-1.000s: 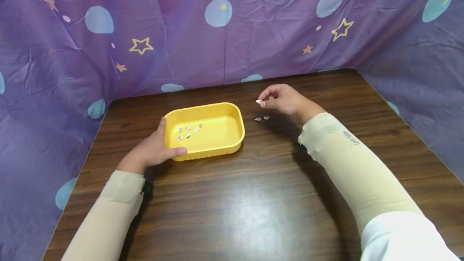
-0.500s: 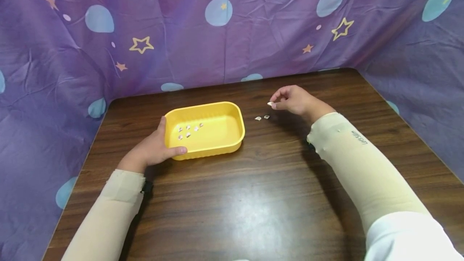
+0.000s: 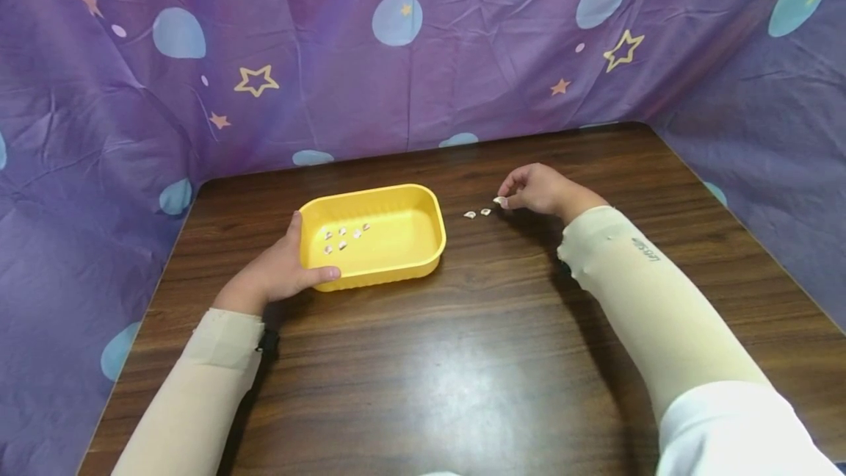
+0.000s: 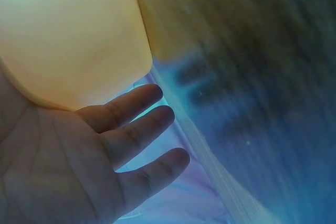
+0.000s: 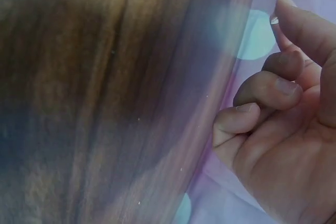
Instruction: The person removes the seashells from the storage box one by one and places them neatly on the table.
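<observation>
In the head view, a yellow tub [image 3: 410, 241] stands on the brown bench [image 3: 396, 358], and six white pieces [image 3: 342, 245] lie inside it, in its left part. The left hand [image 3: 277, 270] is at the left end of the tub; its thumb rests over the near rim, and one finger shows along the outside of the wall. To the right of the tub, two more pieces [image 3: 470, 215] lie on the bench, near each other. Just beside them, the right hand [image 3: 538, 188] pinches one white piece [image 3: 499, 200]; whether this piece touches the bench, I cannot tell. Behind the bench hangs a purple cloth [image 3: 330, 35] with stars. In the left wrist view, three fingers [image 4: 144, 135] of the left hand are straight and spread, beside the tub. In the right wrist view, the pinched piece shows at the tip of the thumb, and the other fingers are bent toward the palm.
</observation>
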The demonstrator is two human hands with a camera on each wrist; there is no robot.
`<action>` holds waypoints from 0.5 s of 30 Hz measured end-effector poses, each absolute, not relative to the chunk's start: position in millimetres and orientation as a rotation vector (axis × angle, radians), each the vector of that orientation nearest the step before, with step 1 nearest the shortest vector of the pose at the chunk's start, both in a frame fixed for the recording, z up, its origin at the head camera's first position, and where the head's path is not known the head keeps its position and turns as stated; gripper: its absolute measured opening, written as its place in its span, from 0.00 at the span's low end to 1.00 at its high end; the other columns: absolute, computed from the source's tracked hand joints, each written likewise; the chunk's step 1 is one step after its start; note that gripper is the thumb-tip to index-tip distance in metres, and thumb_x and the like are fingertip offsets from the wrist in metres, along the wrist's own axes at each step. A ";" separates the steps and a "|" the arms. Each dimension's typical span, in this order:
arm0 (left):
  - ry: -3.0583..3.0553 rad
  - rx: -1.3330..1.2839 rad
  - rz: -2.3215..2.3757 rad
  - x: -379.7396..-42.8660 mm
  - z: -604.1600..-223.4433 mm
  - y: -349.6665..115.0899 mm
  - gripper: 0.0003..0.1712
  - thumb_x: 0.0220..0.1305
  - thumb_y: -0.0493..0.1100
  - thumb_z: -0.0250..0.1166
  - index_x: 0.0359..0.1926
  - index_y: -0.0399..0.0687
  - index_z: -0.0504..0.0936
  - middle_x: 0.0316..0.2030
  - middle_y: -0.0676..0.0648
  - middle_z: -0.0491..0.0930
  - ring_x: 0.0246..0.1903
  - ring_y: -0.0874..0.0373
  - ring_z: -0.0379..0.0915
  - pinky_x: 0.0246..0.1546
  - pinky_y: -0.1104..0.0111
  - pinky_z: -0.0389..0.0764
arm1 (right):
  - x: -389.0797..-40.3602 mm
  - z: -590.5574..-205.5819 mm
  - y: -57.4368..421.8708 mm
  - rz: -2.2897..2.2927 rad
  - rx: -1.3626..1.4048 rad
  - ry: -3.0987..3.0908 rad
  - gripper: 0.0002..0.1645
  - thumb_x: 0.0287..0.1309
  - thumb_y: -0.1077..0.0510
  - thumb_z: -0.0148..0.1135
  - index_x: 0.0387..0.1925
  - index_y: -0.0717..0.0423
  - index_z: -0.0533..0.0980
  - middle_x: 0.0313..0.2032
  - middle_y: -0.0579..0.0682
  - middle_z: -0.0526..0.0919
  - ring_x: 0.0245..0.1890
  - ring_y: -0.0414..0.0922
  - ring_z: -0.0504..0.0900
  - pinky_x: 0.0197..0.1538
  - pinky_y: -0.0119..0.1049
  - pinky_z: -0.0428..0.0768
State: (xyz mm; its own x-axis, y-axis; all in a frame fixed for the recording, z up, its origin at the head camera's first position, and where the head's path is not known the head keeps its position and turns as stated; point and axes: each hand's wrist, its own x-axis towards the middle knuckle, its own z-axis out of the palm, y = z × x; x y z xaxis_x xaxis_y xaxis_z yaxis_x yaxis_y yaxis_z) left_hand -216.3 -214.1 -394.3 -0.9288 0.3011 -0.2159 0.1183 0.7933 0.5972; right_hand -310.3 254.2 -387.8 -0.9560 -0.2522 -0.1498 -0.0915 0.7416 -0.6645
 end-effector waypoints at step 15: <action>2.686 0.349 0.890 -217.1 -394.8 -215.5 0.81 0.58 0.66 0.76 0.82 0.37 0.23 0.67 0.27 0.68 0.58 0.40 0.71 0.67 0.42 0.69 | -315.3 -393.6 249.4 -0.878 -0.275 2.697 0.08 0.63 0.60 0.74 0.39 0.61 0.85 0.26 0.44 0.78 0.33 0.45 0.72 0.42 0.39 0.69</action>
State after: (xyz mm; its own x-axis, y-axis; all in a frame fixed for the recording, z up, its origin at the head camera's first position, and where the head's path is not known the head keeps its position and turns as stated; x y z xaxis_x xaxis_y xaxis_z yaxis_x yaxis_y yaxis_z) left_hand -217.1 -215.5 -394.8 -0.9287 0.3151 -0.1953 0.1362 0.7800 0.6108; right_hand -315.3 249.4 -393.6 -0.9396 -0.2674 -0.2137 -0.0903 0.7958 -0.5988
